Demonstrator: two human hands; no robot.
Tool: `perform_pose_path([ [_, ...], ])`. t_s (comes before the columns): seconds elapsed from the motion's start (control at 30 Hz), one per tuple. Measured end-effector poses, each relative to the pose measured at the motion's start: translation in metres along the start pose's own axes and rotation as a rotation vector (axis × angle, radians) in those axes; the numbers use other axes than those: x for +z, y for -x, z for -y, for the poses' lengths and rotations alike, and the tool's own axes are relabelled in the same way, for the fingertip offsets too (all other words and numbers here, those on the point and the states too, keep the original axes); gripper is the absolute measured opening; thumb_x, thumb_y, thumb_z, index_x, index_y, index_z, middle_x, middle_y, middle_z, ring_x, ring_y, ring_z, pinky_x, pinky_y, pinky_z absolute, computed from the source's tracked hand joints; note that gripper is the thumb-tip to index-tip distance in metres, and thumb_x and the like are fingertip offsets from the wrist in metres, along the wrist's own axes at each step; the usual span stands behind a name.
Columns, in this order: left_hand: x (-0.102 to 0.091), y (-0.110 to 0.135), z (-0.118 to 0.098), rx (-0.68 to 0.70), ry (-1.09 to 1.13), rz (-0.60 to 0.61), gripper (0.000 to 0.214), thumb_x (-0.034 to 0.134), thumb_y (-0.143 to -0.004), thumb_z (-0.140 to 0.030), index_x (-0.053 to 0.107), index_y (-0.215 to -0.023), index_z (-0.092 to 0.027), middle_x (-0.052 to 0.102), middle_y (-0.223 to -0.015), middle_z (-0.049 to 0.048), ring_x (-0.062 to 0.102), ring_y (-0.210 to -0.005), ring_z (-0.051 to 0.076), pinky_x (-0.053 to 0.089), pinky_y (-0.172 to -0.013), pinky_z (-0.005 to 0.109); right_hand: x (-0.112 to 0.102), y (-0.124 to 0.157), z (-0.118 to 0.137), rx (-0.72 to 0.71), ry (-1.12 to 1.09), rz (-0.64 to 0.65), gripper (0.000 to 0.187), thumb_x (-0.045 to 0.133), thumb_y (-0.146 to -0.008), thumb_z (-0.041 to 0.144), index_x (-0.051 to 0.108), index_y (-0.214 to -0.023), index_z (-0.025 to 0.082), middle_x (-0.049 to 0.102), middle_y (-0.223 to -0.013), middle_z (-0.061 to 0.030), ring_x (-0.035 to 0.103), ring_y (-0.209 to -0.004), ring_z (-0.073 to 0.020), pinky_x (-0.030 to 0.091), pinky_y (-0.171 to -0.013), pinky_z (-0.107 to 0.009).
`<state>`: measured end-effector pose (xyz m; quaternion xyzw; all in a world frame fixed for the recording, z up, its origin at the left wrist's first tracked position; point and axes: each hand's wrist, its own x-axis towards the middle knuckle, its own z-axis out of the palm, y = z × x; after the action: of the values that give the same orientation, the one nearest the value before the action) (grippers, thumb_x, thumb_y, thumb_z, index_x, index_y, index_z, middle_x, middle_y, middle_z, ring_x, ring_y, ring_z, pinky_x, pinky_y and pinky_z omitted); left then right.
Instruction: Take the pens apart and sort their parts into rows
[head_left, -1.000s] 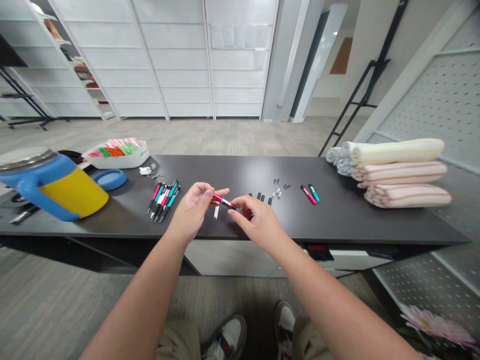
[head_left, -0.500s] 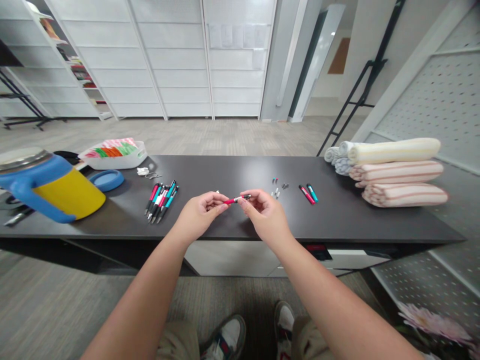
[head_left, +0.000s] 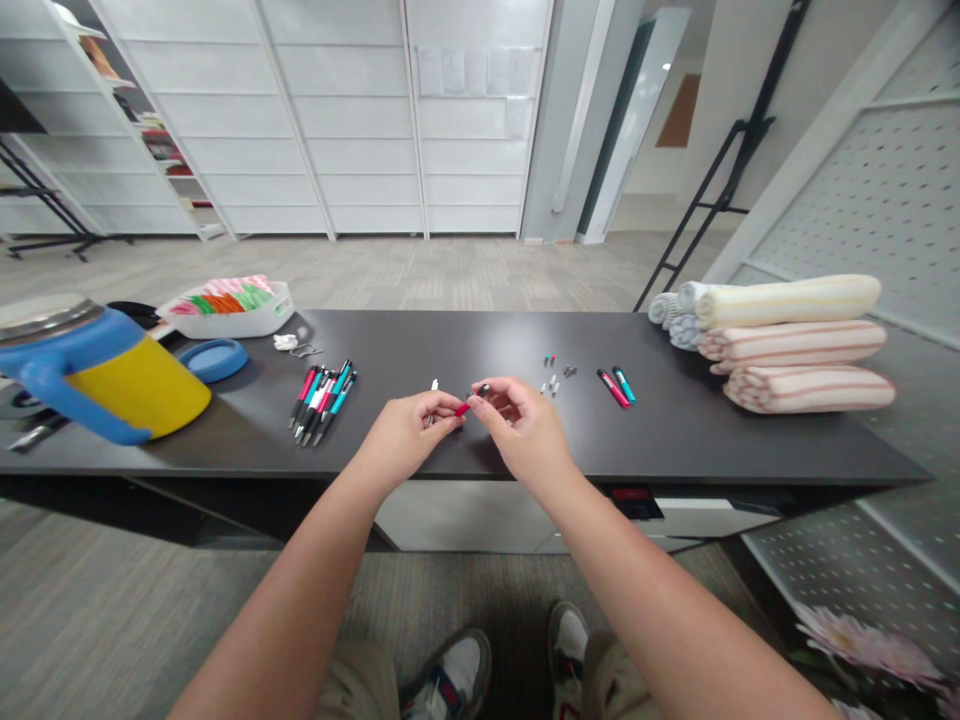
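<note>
Above the dark table, my left hand [head_left: 405, 428] pinches one end of a red pen [head_left: 462, 409] between thumb and fingers. My right hand [head_left: 529, 425] is closed round the pen's other end, where a dark tip shows between thumb and forefinger. The pen slants, and my fingers hide much of it. Just behind my left fingers a small white piece [head_left: 434, 384] sticks up. Right of my hands lie tiny red and teal bits [head_left: 550, 360], small clear or white pieces [head_left: 551, 385] and small grey pieces [head_left: 570, 371]. A red barrel [head_left: 613, 390] and a teal barrel [head_left: 624, 385] rest farther right.
A pile of red, teal and black pens [head_left: 322, 405] lies left. Beyond it are a blue-and-yellow jug [head_left: 135, 385], a blue lid [head_left: 214, 360] and a white tray [head_left: 259, 318] of colourful items. Rolled towels [head_left: 795, 340] are stacked at the table's [head_left: 675, 440] right end.
The pen has turned from nearly level to slanting, and less of it shows between my fingers. My left hand has shifted slightly right and down, uncovering more of the white piece.
</note>
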<state>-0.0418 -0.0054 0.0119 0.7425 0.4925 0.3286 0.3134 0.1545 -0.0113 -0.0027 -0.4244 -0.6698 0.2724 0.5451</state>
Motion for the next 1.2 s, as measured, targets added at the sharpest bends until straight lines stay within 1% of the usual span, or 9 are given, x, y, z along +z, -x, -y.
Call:
perform_pose_path([
  [0.1,0.0017,0.0003,-0.0009,0.04,-0.015,0.008,0.019,0.067,-0.094,-0.027,0.078,-0.109,-0.026,0.082,-0.105,-0.001,0.076,-0.097,0.019,0.053,-0.088,0.028,0.0026,-0.0011,0.0026,-0.066,0.044,0.001,0.019,0.069,-0.096,0.034,0.072,-0.113,0.025,0.076,-0.108,-0.0045,0.072,-0.086,-0.0173,0.058,-0.074,-0.03],
  [0.17,0.0019,0.0005,-0.0004,0.059,-0.035,0.011,0.02,0.066,-0.094,-0.025,0.078,-0.109,-0.027,0.082,-0.106,-0.0016,0.076,-0.1,0.019,0.053,-0.091,0.029,0.005,-0.001,0.0031,-0.062,0.03,-0.019,0.029,0.071,-0.095,0.031,0.066,-0.123,0.026,0.076,-0.105,-0.0029,0.073,-0.084,-0.0171,0.059,-0.074,-0.031],
  [0.23,0.0015,0.0006,0.0002,0.065,-0.055,0.01,0.02,0.066,-0.093,-0.024,0.078,-0.108,-0.027,0.082,-0.106,-0.0019,0.076,-0.099,0.019,0.053,-0.09,0.028,0.007,-0.0003,0.003,-0.059,0.018,-0.044,0.035,0.072,-0.094,0.03,0.06,-0.127,0.027,0.076,-0.103,-0.0016,0.073,-0.082,-0.0167,0.059,-0.074,-0.031],
  [0.43,0.0017,0.0006,0.001,0.064,-0.084,0.005,0.019,0.067,-0.094,-0.027,0.078,-0.11,-0.027,0.082,-0.107,-0.0021,0.075,-0.099,0.019,0.052,-0.088,0.028,0.0078,0.0019,0.0027,-0.057,-0.002,-0.064,0.026,0.072,-0.095,0.033,0.06,-0.116,0.027,0.076,-0.103,-0.0023,0.074,-0.086,-0.0182,0.06,-0.076,-0.033],
  [0.7,0.0017,0.0014,-0.0001,0.047,-0.107,-0.007,0.019,0.068,-0.095,-0.035,0.078,-0.108,-0.026,0.082,-0.103,-0.0009,0.075,-0.093,0.02,0.051,-0.084,0.029,0.0089,-0.0001,-0.0017,0.021,-0.155,-0.115,0.03,0.072,-0.094,0.041,0.058,-0.117,0.027,0.077,-0.105,-0.0047,0.076,-0.094,-0.0202,0.06,-0.081,-0.035],
  [0.87,0.0025,0.0001,0.0003,0.061,-0.123,-0.004,0.019,0.066,-0.095,-0.035,0.078,-0.106,-0.026,0.082,-0.103,0.0005,0.075,-0.094,0.021,0.051,-0.083,0.03,0.0087,0.0006,-0.0022,0.037,-0.14,-0.082,0.03,0.07,-0.096,0.041,0.057,-0.118,0.026,0.077,-0.107,-0.0057,0.075,-0.094,-0.0201,0.06,-0.083,-0.035],
  [1.0,0.0022,0.0014,0.0011,0.082,-0.157,-0.049,0.019,0.066,-0.096,-0.032,0.077,-0.109,-0.026,0.081,-0.105,0.0016,0.073,-0.092,0.021,0.052,-0.083,0.031,0.0071,0.0019,-0.0016,0.041,-0.12,-0.153,0.03,0.068,-0.097,0.044,0.056,-0.118,0.025,0.076,-0.108,-0.0074,0.074,-0.094,-0.0205,0.06,-0.085,-0.036],
  [1.1,0.002,0.0048,0.0,0.171,-0.232,-0.13,0.015,0.066,-0.097,-0.031,0.078,-0.105,-0.025,0.08,-0.103,0.0034,0.071,-0.095,0.021,0.051,-0.087,0.033,0.004,0.0027,0.0005,0.023,-0.145,-0.259,0.031,0.066,-0.099,0.045,0.053,-0.119,0.025,0.074,-0.111,-0.0091,0.074,-0.098,-0.0211,0.06,-0.088,-0.037],
  [1.2,0.0062,0.0076,-0.004,0.352,-0.293,-0.069,0.016,0.067,-0.099,-0.037,0.078,-0.101,-0.025,0.079,-0.104,0.0051,0.068,-0.103,0.023,0.048,-0.097,0.037,-0.0006,0.0014,0.0025,0.031,-0.176,-0.382,0.031,0.063,-0.1,0.045,0.05,-0.12,0.025,0.073,-0.11,-0.0093,0.073,-0.097,-0.0211,0.061,-0.084,-0.036],
])
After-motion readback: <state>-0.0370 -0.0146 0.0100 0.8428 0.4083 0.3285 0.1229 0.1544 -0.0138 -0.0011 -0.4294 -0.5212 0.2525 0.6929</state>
